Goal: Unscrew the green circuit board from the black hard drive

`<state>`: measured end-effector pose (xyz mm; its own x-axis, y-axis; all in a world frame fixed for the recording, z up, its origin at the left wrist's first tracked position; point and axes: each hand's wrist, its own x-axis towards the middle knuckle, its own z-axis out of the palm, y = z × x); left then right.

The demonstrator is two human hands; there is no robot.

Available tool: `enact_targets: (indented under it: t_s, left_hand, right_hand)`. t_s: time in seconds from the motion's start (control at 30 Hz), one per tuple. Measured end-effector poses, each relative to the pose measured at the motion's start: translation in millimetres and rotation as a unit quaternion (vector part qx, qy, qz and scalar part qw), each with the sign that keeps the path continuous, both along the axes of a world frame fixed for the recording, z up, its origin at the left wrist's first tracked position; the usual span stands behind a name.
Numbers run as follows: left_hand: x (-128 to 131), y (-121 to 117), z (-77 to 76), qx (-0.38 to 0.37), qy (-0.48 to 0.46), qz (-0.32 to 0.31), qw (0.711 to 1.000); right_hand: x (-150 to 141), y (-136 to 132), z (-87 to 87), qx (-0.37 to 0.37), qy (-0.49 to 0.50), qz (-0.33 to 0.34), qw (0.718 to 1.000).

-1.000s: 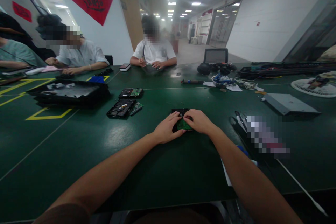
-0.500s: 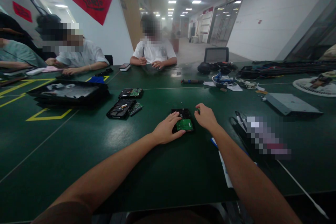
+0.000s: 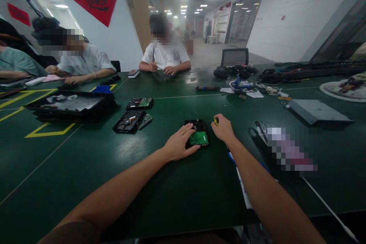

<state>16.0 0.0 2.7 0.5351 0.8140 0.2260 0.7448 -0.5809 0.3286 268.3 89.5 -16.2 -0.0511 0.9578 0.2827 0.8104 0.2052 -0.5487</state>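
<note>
An opened hard drive (image 3: 204, 126) with a green circuit board (image 3: 199, 138) lies flat on the dark green table in front of me. My left hand (image 3: 180, 142) grips its left side, fingers over the top and thumb along the near edge. Just right of the drive, apart from it, my right hand (image 3: 223, 126) is closed around a small tool with a yellow-and-black handle (image 3: 216, 121). Most of that tool is hidden in the fist; its shape suggests a screwdriver. Tiny specks (image 3: 196, 113), perhaps screws, lie beyond the drive.
Left of the drive lie two more hard drives (image 3: 128, 121) and a loose circuit board (image 3: 145, 121). Further left stands a black tray (image 3: 71, 106). To the right are a grey metal box (image 3: 318, 110) and a blurred packet (image 3: 290, 150). A co-worker (image 3: 166, 55) sits across the table.
The camera view has shifted slightly. My right hand has turned a little, so more of the yellow handle shows. My left hand keeps its place on the hard drive.
</note>
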Motion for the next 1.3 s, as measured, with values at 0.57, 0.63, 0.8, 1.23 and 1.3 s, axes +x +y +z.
enact_targets:
  t_s: [0.57,0.63,0.8,1.23,1.3]
  left_hand:
    - [0,34,6.3,-0.021,-0.010,-0.009,1.000]
    - [-1,37,6.1,-0.024,-0.015,-0.008,1.000]
    - [-1,43,8.0,-0.023,-0.011,-0.018,1.000]
    - [4,45,4.0,-0.024,0.001,-0.016,1.000]
    - [4,40,3.2,-0.018,-0.007,-0.010,1.000]
  right_hand:
    - [-2,18,9.7,-0.016,0.032,-0.001,0.999]
    - [-3,19,10.9,-0.024,0.035,-0.003,0.999]
    - [-5,22,13.1,-0.034,0.043,-0.020,0.998]
    - [0,26,1.8,-0.022,0.042,0.003,0.999]
    - [-1,24,-1.0,-0.011,0.032,0.001,0.999]
